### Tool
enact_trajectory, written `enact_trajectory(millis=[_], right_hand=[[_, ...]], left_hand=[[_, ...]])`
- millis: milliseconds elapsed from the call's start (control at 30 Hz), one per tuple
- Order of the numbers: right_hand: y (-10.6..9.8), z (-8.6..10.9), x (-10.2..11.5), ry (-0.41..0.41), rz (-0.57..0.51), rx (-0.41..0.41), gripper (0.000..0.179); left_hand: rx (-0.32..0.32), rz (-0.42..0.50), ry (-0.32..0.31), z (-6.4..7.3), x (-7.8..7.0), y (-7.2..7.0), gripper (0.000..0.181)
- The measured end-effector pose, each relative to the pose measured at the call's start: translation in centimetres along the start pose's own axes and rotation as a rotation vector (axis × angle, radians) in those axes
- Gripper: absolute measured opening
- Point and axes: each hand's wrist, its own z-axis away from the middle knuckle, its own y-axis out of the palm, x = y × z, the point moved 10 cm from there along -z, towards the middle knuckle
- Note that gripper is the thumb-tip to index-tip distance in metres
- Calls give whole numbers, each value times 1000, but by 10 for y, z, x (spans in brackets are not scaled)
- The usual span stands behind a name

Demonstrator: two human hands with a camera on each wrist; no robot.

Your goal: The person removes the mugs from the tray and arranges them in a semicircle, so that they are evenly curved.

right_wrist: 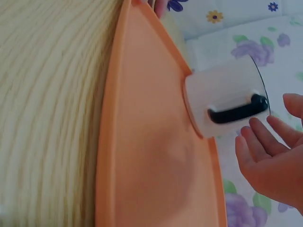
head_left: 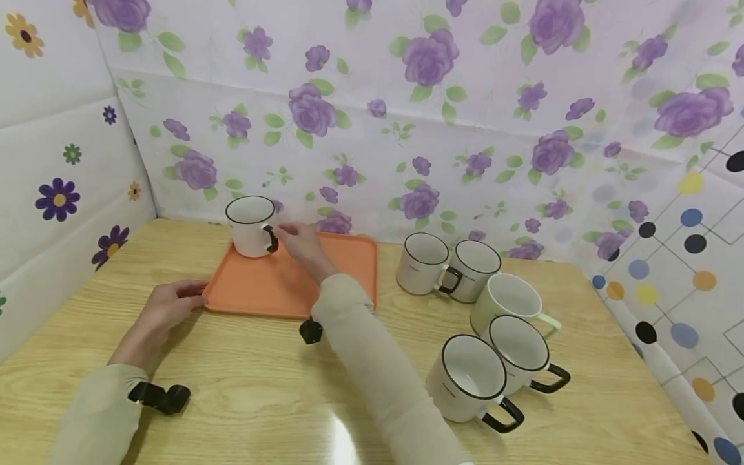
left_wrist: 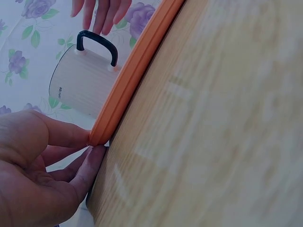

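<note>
An orange tray [head_left: 261, 284] lies flat on the table, and a white enamel-style mug [head_left: 251, 227] with a black rim and black handle stands upright at its back left corner. The left hand [head_left: 168, 303] pinches the tray's front left corner; in the left wrist view, the thumb and fingers of the left hand [left_wrist: 42, 165] meet at that corner. Beside the mug's handle is the right hand [head_left: 302, 248]. The right wrist view shows the right hand [right_wrist: 274, 151] with loosely bent, spread fingers, its fingertips close to the handle and not wrapped round it.
Several more mugs stand upright on the right of the table: a black-handled mug [head_left: 423, 265] at the back, a pale green mug [head_left: 506, 303] in the middle, and another black-handled mug [head_left: 465, 381] in front. Flowered cloth [head_left: 372, 129] hangs behind the table [head_left: 250, 381].
</note>
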Motion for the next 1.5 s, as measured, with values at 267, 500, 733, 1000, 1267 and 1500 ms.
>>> enact_trajectory(millis=[267, 500, 733, 1000, 1267, 1500], right_hand=[[19, 0, 5, 1, -16, -38, 24], [19, 4, 3, -20, 24, -16, 34], [18, 4, -2, 12, -105, -34, 38], [19, 0, -4, 51, -118, 35, 43], [1, -2, 12, 14, -133, 87, 48], [-24, 0, 40, -17, -101, 54, 49]], left_hand=[[-24, -6, 15, 4, -2, -4, 46], [-29, -4, -6, 4, -3, -4, 46], [-14, 4, -22, 3, -2, -3, 48], [-9, 21, -39, 1, 1, -1, 47], [-6, 23, -33, -2, -1, 0, 48], [-2, 30, -14, 2, 0, -1, 48]])
